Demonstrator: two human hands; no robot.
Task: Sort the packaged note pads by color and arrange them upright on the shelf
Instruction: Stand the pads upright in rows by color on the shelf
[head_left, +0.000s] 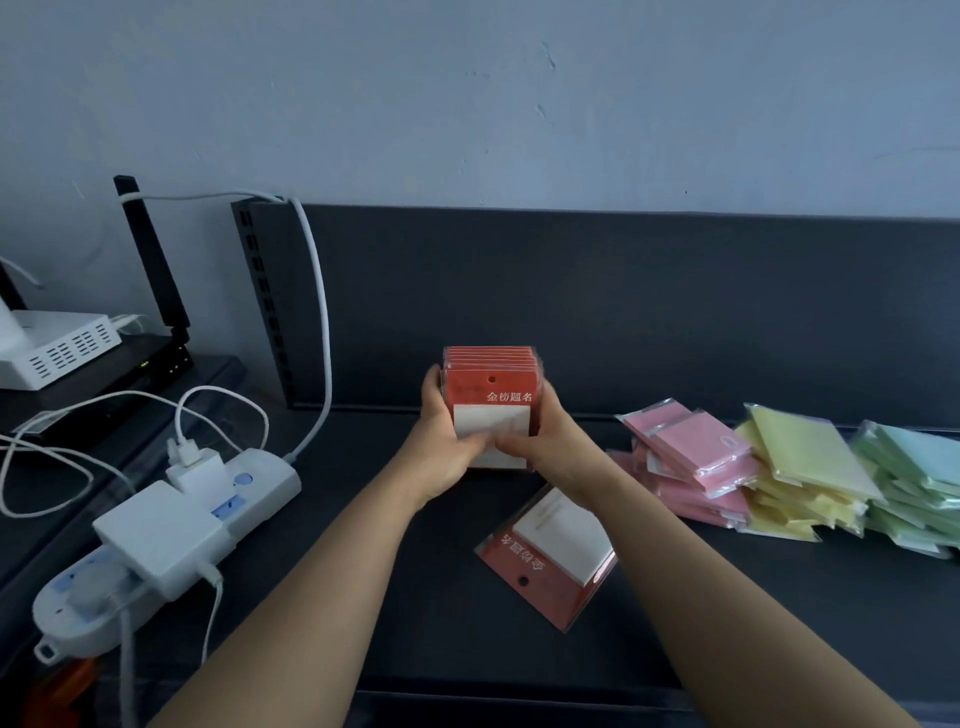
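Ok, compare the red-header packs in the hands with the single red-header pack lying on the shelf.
The held stack stands upright, header on top; the lone pack lies flat, header toward the camera. The stack is several packs, gripped by the left hand and right hand; the lone pack is untouched. Both share red headers and white pads.

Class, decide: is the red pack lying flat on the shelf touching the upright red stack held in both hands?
Apart. In the head view a strip of bare shelf separates the flat red pack from the upright red stack.
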